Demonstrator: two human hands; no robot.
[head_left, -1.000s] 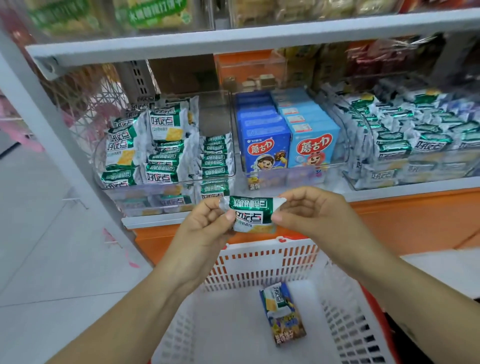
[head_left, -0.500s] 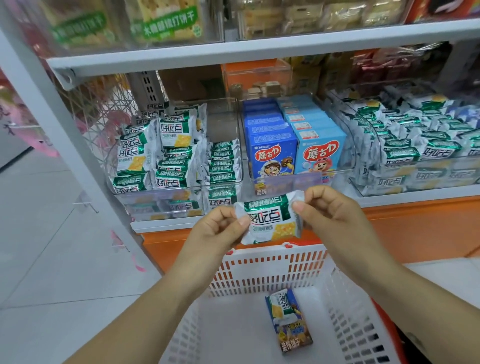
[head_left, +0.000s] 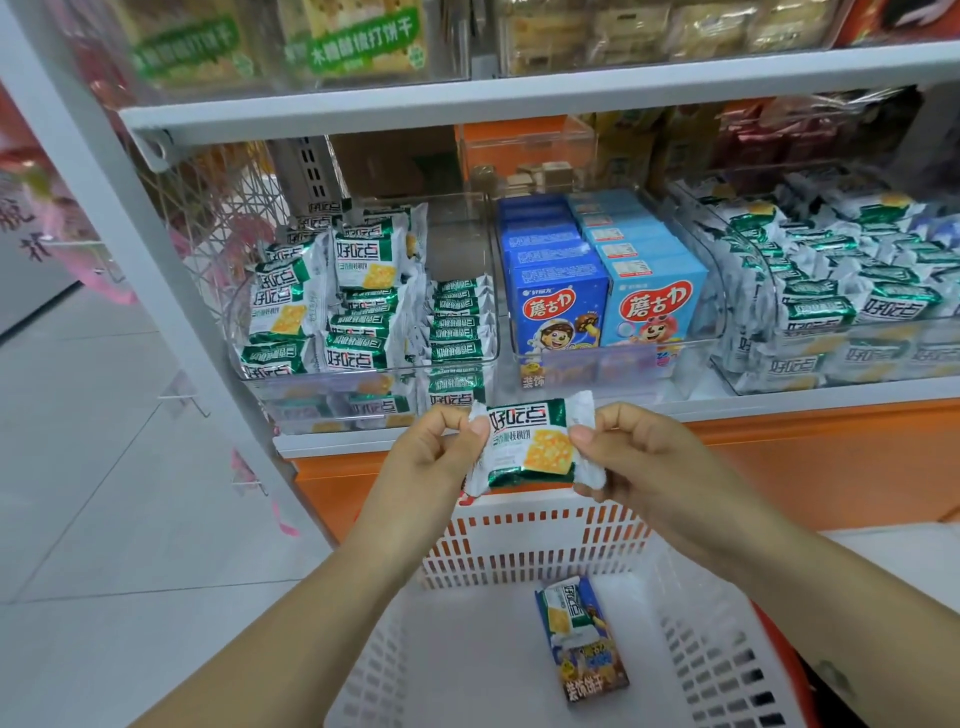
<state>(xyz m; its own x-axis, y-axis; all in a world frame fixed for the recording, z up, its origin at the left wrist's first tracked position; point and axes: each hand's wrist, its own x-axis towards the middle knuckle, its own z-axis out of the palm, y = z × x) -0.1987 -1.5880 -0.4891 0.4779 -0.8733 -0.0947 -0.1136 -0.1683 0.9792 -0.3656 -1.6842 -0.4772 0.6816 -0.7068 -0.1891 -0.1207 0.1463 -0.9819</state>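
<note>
Packet rotated since a second ago: was edge-up, now front face square to camera. Green-and-white foil cracker packet (head_left: 535, 447) sits in mid-air over the far rim of the white slotted plastic basket (head_left: 540, 551), just below the shelf edge. Left hand (head_left: 436, 452) pinches the left crimped seam thumb-to-forefinger, right hand (head_left: 639, 452) pinches the right seam likewise; other fingers curled. Reads as a label check before binning. Suggest: grip the seams only, don't crush the crackers, lower well inside beside the blue snack box (head_left: 595, 675), then release.
</note>
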